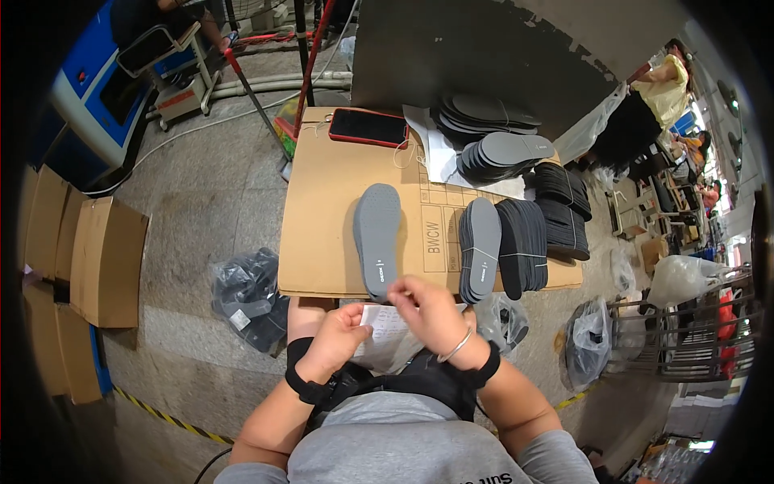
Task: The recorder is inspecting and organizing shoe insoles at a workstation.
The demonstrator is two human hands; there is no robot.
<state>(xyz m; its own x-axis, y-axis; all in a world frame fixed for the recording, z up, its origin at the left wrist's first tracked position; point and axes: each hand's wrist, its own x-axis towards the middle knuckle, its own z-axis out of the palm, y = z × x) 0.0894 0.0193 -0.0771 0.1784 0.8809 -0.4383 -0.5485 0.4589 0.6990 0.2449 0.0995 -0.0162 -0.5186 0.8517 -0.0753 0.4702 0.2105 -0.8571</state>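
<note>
My left hand [337, 340] pinches a white sheet of paper [380, 332] with rows of small print, held over my lap at the table's near edge. Just beyond it, my right hand [432, 313] has its fingertips pinched together beside the heel of a grey insole stack [377, 234]. Whatever those fingertips hold, if anything, is too small to make out. To the right of that stack lies a grey insole bundle [480, 250] tied with string. Beside it sits a bundle of black insoles [522, 246], standing on edge and also tied.
A cardboard-topped table [322, 218] carries a red-cased phone [368, 127] and more insole stacks [504, 153] at the back right. Bags of dark pieces [251, 298] lie on the floor. Cardboard boxes [105, 262] stand left; a metal rack [677, 339] is at right.
</note>
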